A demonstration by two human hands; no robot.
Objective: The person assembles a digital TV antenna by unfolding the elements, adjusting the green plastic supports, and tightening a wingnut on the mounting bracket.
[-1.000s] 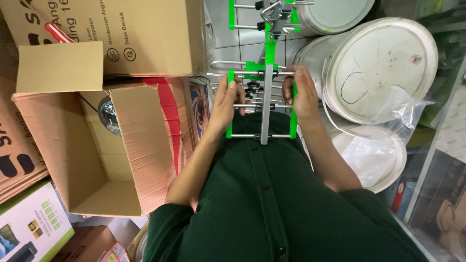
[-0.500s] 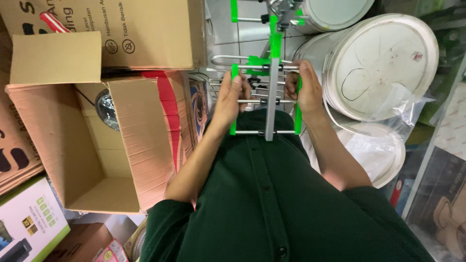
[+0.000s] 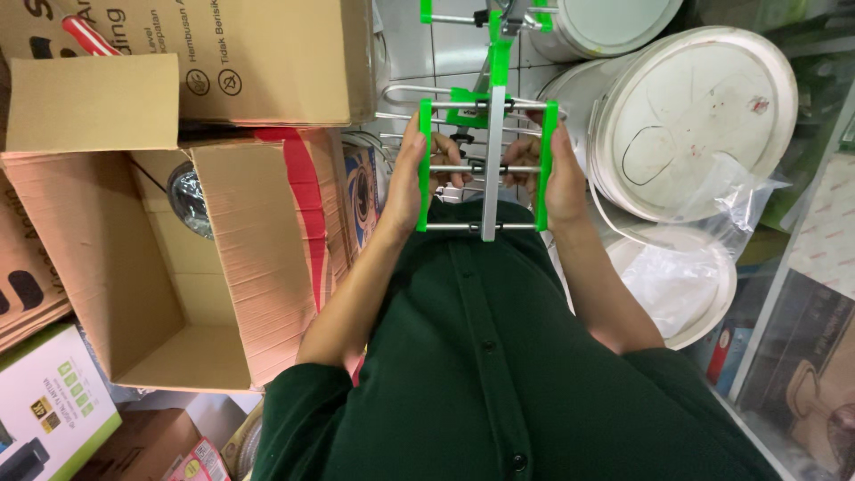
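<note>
The open brown cardboard box [image 3: 151,276] was the largest container, lying on its side left of the silver-and-green metal antenna frame [image 3: 485,160], with its flaps spread. Inside it, against the upper wall, sat a shiny rounded object wrapped in clear plastic [image 3: 189,198]; the rest of the box interior showed bare cardboard. A closed printed cardboard carton [image 3: 267,58] lay above the open box, up and left of the antenna. To the right of the antenna stood a big white plastic bucket with a round lid [image 3: 699,120]; its lid was shut, so its contents could not be told. Below that, further right of the antenna's lower end, a second white lidded bucket [image 3: 704,312] lay partly under a crumpled clear plastic bag [image 3: 712,223]. A third white bucket [image 3: 614,22] showed at the top edge, just right of the antenna's far end.

The antenna was held out in front of the person's dark green buttoned shirt [image 3: 499,356]. The left hand [image 3: 411,174] was wrapped around the left green plastic bar, the right hand [image 3: 557,174] around the right one, both clamped on the frame and apart from each other.
</note>
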